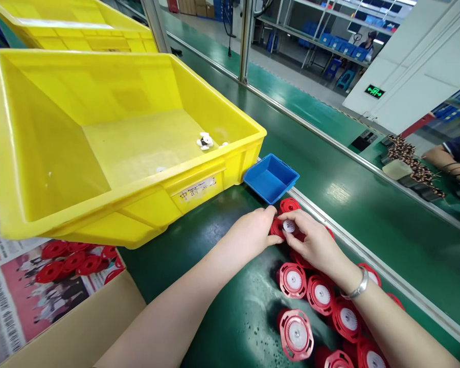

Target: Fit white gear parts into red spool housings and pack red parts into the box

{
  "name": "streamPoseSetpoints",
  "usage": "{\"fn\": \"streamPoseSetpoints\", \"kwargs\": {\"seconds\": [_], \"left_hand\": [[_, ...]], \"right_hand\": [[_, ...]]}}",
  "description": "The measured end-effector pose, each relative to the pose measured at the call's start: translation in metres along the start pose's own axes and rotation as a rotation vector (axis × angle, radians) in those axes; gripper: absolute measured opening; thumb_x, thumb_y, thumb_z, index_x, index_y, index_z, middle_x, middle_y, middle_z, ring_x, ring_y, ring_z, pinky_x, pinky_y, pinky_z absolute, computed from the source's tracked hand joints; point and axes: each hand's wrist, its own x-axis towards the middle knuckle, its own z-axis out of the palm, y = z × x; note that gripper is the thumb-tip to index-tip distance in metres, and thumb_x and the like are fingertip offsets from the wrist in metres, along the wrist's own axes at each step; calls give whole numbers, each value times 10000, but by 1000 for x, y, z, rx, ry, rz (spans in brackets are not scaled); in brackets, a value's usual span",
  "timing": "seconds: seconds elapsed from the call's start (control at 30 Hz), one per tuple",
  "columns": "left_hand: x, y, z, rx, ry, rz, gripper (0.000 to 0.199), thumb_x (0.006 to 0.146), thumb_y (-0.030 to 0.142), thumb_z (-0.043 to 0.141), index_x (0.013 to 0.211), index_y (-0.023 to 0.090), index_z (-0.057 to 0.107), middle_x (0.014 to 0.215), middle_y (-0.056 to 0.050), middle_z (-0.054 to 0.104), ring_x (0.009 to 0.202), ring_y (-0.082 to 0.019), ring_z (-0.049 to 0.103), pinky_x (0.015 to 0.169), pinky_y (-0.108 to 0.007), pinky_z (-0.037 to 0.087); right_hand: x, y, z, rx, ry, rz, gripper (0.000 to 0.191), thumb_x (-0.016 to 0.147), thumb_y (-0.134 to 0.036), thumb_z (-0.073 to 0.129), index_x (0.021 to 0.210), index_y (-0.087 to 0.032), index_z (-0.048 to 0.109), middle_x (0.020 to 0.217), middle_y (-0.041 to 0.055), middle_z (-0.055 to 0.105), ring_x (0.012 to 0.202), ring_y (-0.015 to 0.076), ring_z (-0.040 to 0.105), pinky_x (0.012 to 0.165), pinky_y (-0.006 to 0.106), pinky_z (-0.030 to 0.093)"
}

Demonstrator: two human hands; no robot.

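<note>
My left hand point(256, 228) is closed around the side of a red round housing point(276, 228) on the green tabletop. Between the thumb and fingertips of my right hand point(315, 242) is a small white ridged gear point(289, 226), close beside that housing. Whether the two touch is hard to see behind my fingers. Another red housing point(290, 205) stands just beyond my hands. Nearer to me, several red housings with white gears in their centres, one of them point(296, 335) set apart, stand under and beside my right forearm.
A large yellow bin point(199, 179) with a few small white pieces point(205, 141) stands at left. A small blue tray point(271, 179) sits by its corner. Red parts point(74, 261) lie in a cardboard box point(111, 312). A metal rail point(417, 299) runs along the right; a person's arm point(444, 161) shows beyond.
</note>
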Motion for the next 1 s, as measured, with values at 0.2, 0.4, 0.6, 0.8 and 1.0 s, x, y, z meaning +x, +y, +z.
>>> {"fn": "streamPoseSetpoints", "kwargs": {"seconds": [0.2, 0.4, 0.6, 0.8, 1.0], "left_hand": [[-3, 1, 4, 10, 7, 17, 374, 836, 294, 749, 1123, 139, 565, 1071, -110, 678, 965, -289, 675, 781, -345, 512], [-5, -1, 7, -9, 31, 48, 366, 842, 294, 739, 1128, 142, 567, 1068, -114, 679, 946, -297, 684, 758, -349, 516], [-4, -1, 6, 10, 28, 54, 374, 849, 300, 728, 1140, 134, 562, 1066, -124, 681, 933, -299, 685, 749, -348, 513], [-4, 2, 3, -9, 5, 21, 371, 843, 280, 731, 1143, 137, 565, 1054, -122, 689, 930, -299, 687, 756, -349, 512], [-3, 2, 4, -23, 19, 15, 382, 824, 298, 757, 1130, 143, 590, 1051, -126, 692, 943, -311, 685, 767, -356, 511]], "right_hand": [[3, 3, 1, -52, -17, -17, 262, 940, -154, 507, 1190, -230, 531, 1046, 71, 639, 916, 194, 632, 832, 371, 552], [3, 2, 1, -68, -52, -16, 259, 945, -175, 505, 1197, -235, 522, 1081, 77, 653, 971, 216, 647, 866, 415, 557], [0, -4, -12, -180, -35, -55, 367, 936, -269, 585, 1284, -216, 480, 1220, 128, 599, 1135, 271, 565, 970, 497, 494], [-11, -16, -20, -252, 10, -84, 359, 931, -246, 578, 1276, -178, 503, 1113, 131, 661, 1037, 265, 612, 926, 482, 498], [-20, -31, -30, -237, 282, -74, 151, 916, -131, 529, 807, -225, 578, 638, 0, 628, 536, 131, 553, 545, 277, 457]]}}
